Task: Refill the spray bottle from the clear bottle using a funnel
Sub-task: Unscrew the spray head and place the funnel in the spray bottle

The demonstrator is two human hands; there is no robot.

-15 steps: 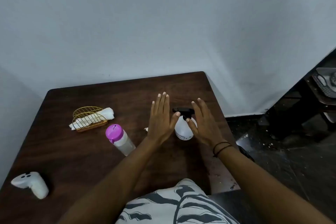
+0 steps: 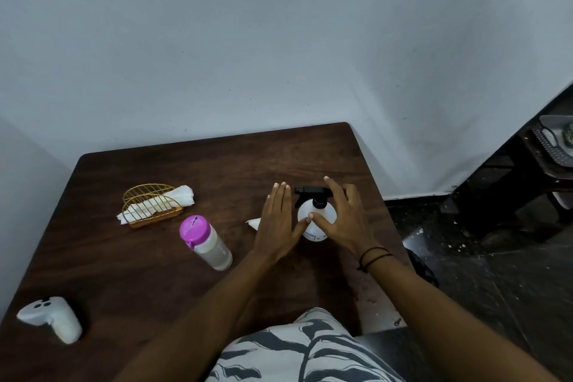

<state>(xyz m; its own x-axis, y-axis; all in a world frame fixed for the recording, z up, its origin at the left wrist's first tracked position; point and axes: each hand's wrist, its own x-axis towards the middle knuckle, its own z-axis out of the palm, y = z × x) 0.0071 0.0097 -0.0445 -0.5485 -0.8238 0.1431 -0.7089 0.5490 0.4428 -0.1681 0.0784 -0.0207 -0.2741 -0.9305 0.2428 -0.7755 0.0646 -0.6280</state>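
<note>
A white spray bottle (image 2: pixel 313 216) with a black trigger head stands on the dark wooden table (image 2: pixel 217 170), right of centre. My left hand (image 2: pixel 277 223) is flat and open just left of it, thumb tip near its body. My right hand (image 2: pixel 344 220) is spread on its right side, fingers over the trigger head, thumb touching the bottle's front. A clear bottle (image 2: pixel 207 242) with a pink cap stands left of my hands. A white pointed object (image 2: pixel 254 222), perhaps the funnel, pokes out from behind my left hand.
A gold wire holder with white napkins (image 2: pixel 153 206) sits at the back left. A white controller (image 2: pixel 52 318) lies at the near left corner. The table's right edge is close to the spray bottle; beyond it is dark floor and a dark shelf (image 2: pixel 545 164).
My right hand has moved in against the spray bottle, its thumb now on the front. My left hand has barely shifted.
</note>
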